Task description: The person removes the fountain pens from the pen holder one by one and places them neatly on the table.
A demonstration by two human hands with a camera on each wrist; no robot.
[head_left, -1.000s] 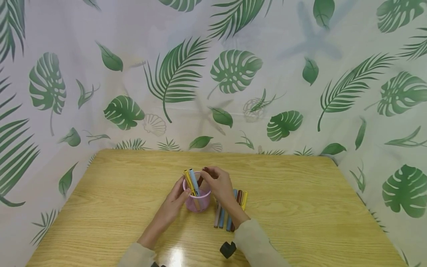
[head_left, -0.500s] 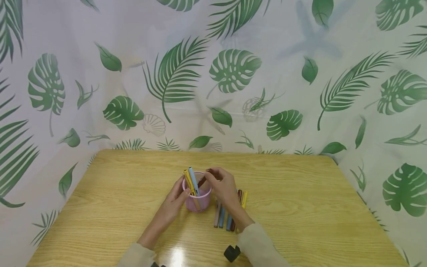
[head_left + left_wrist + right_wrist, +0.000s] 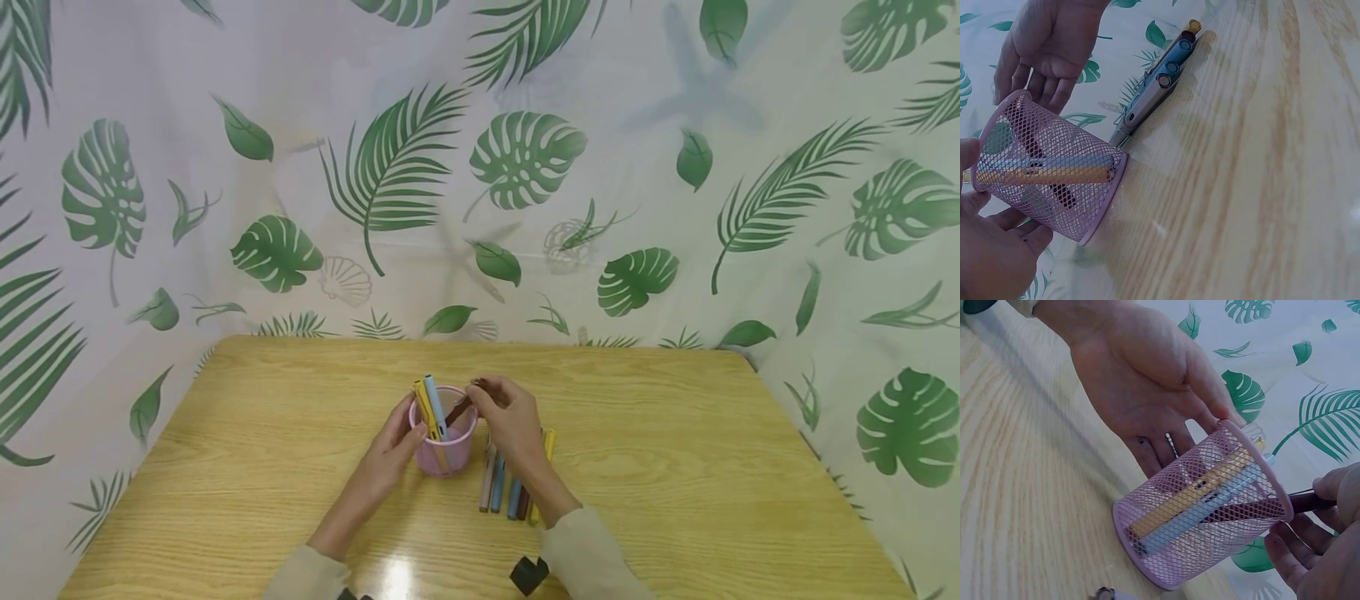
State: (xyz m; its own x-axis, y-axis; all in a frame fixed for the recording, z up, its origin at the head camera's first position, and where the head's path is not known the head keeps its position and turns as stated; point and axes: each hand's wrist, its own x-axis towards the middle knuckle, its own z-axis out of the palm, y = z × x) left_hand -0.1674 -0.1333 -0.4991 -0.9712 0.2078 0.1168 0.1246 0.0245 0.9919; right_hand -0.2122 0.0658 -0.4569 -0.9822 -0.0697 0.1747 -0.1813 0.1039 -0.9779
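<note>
A pink mesh pen cup [image 3: 442, 460] stands on the table, holding a yellow pen [image 3: 424, 408] and a light blue pen [image 3: 435, 404]. My left hand [image 3: 386, 458] grips the cup from the left, thumb at the near rim and fingers round the far side. Over the right rim, my right hand [image 3: 513, 421] pinches the upper end of a dark brown pen [image 3: 456, 410]. That pen leans to the right, and its lower part shows through the mesh inside the cup [image 3: 1204, 500] in the right wrist view.
Right of the cup lies a row of several pens [image 3: 497, 483], grey, blue, brown and yellow, partly hidden by the right forearm. A small black object [image 3: 529, 575] sits near the right sleeve. Behind the wooden table [image 3: 675, 467] hangs a leaf-patterned cloth [image 3: 525, 250].
My right hand has moved slightly right, and the brown pen's top has tilted right with it. The left hand and the cup have stayed nearly still.
</note>
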